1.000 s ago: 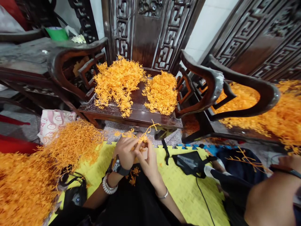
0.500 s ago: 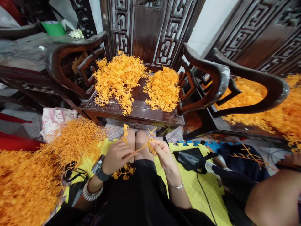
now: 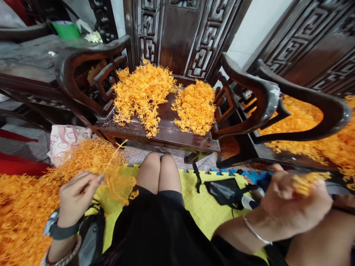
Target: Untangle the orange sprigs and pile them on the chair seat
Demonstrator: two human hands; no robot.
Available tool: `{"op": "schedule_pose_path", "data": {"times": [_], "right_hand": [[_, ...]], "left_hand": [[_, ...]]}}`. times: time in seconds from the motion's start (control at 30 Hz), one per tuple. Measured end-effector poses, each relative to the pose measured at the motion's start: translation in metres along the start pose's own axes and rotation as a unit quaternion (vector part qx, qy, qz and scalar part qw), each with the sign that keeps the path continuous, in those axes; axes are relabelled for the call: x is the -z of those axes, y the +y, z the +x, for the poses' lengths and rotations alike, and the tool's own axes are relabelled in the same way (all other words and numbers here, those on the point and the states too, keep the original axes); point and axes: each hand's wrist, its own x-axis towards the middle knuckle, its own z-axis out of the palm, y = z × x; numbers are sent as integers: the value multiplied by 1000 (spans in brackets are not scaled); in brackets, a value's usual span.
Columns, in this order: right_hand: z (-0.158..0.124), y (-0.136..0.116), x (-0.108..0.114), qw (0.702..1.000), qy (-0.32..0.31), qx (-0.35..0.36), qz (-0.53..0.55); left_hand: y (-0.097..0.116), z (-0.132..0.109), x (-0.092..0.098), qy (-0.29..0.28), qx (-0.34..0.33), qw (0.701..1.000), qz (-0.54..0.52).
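On the left, my left hand, with a watch on its wrist, pinches a branching orange plastic sprig between thumb and fingers. The sprig is blurred and hangs over the yellow mat. Far to the right, my right hand is closed on a small bunch of orange plastic blossoms; part of the bunch is hidden in the palm. A silver bangle circles that wrist. Close by my left hand lie a tangle of thin orange stems and a big orange heap.
Two orange blossom piles sit on a dark wooden chair ahead. More blossoms cover the seat at right. A cloth bag, a black pouch and another person's leg are near the yellow mat.
My hands, together above my knees before, have parted. The left went left with a sprig; the right swung far right with blossoms in its grip. The view shifted slightly.
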Motion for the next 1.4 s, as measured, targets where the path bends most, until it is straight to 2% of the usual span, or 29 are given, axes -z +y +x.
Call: {"op": "schedule_pose_path", "data": {"times": [0.03,0.1,0.17,0.23,0.3,0.4,0.47,0.53,0.63,0.73,0.8,0.93,1.07,1.13,1.2,1.23,1.27,1.3,1.33,1.37,1.4], "right_hand": [[7,6,-2,999,11,14,-47],[21,29,-17,986,-69,-2,-149],[38,61,-41,951,-192,-22,-241],[61,98,-68,905,-250,43,-342],[86,131,-90,853,-232,107,-454],[115,165,-113,773,-211,143,-581],[123,177,-122,739,-221,149,-619],[122,182,-125,725,-244,148,-627],[114,183,-122,726,-258,149,-620],[109,182,-114,764,-220,162,-584],[108,184,-108,784,-207,164,-562],[109,190,-101,770,-251,134,-571],[107,189,-102,764,-264,121,-577],[97,179,-105,792,-231,140,-547],[75,162,-109,849,-195,154,-465],[58,150,-110,881,-196,148,-405],[38,138,-111,907,-220,129,-335],[16,126,-110,920,-279,94,-260],[-8,113,-109,914,-361,50,-178],[-33,102,-106,894,-437,16,-94],[-55,92,-104,873,-487,-7,-25]], "left_hand": [[-6,-2,2,16,38,999,11],[-10,-6,-4,9,72,997,1],[-5,-9,-19,0,111,991,-79],[6,-10,-37,-5,146,974,-175],[22,-10,-53,6,159,948,-275],[43,-9,-68,1,157,905,-396],[51,-9,-74,-22,176,878,-445],[57,-8,-79,-26,204,857,-472],[61,-7,-84,-23,221,841,-494],[65,-4,-88,-61,202,831,-514],[67,-4,-90,-64,189,830,-521],[67,-6,-93,-31,195,825,-530],[66,-10,-95,-41,173,810,-559],[66,-10,-95,-47,151,811,-563],[66,-10,-97,-46,139,817,-558],[66,-9,-98,-46,134,821,-554],[65,-8,-99,-47,129,825,-548],[65,-8,-101,-50,120,829,-543],[64,-8,-102,-56,111,834,-537],[63,-7,-104,-67,101,839,-530],[61,-8,-105,-84,92,846,-519]]}}
